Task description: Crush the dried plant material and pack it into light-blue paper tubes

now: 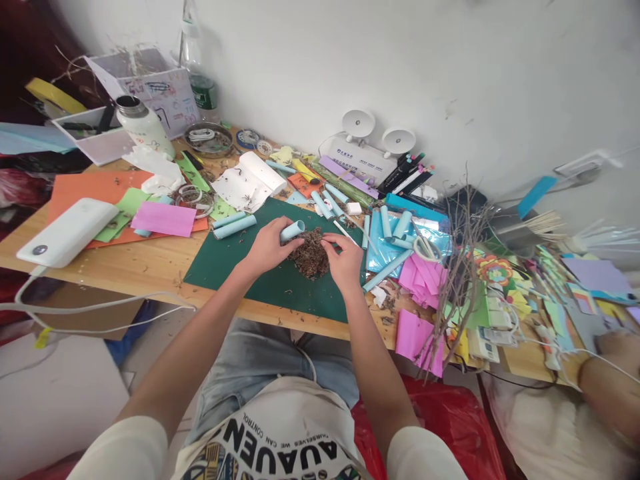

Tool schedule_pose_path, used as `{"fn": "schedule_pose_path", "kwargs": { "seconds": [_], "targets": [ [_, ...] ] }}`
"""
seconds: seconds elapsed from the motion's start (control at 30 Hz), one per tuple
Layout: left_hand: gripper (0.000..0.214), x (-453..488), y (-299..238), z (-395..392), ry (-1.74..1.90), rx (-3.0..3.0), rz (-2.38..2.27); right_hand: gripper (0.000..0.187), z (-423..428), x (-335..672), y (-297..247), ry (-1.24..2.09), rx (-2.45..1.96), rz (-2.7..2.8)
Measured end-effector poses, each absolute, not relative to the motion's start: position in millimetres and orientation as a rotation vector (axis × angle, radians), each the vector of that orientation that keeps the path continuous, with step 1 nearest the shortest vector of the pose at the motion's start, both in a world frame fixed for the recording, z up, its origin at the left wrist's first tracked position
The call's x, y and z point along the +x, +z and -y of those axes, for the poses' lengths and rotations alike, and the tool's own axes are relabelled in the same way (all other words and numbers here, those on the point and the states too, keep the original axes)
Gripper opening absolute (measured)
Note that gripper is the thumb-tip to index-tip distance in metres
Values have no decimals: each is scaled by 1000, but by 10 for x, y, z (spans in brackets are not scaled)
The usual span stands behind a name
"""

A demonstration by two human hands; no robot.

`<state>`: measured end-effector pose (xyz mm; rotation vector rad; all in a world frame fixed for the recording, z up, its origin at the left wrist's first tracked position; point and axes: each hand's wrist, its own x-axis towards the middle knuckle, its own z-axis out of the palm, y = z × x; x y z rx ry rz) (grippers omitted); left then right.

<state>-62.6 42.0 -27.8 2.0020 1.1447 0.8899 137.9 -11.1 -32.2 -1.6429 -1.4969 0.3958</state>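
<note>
My left hand [270, 247] is closed around a light blue paper tube [293, 231], its open end tipped up and to the right. Just beneath lies a heap of brown, crumbly dried plant bits [311, 257] on a dark green cutting mat [260, 280]. At the heap's right edge, my right hand [344, 257] pinches some of the bits between thumb and fingers; how much it holds is hidden. Two more blue paper tubes [235, 225] rest on the mat's left edge.
Further tubes [395, 230] lie right, on a blue plastic packet [425, 230]. Dry twigs [457, 267] stick up beside pink paper [420, 340]. A white power bank [67, 233] and an open bottle [143, 123] stand left. Another person's arm [613, 380] is at far right.
</note>
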Motion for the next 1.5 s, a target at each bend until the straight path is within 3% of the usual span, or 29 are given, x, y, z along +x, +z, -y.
{"fn": "schedule_pose_path", "kwargs": {
  "seconds": [0.1, 0.23, 0.9, 1.2, 1.5],
  "targets": [
    [42, -712, -284, -345, 917, 1898, -1076, 16, 93, 1403, -326, 370, -1615, 1543],
    [29, -782, -370, -258, 954, 1841, -1170, 17, 62, 1413, -358, 333, -1600, 1569],
    [28, -206, -467, -336, 1133, 1180, -1058, 28, 41, 1157, -464, 773, -1423, 920],
    [25, -200, -523, -364, 1086, 1281, -1018, 19, 156, 1095, -346, 492, -1402, 1291],
    [17, -340, -410, -410, 947, 1772, -1186, 24, 43, 1231, -493, 636, -1473, 1000]
  ]
}}
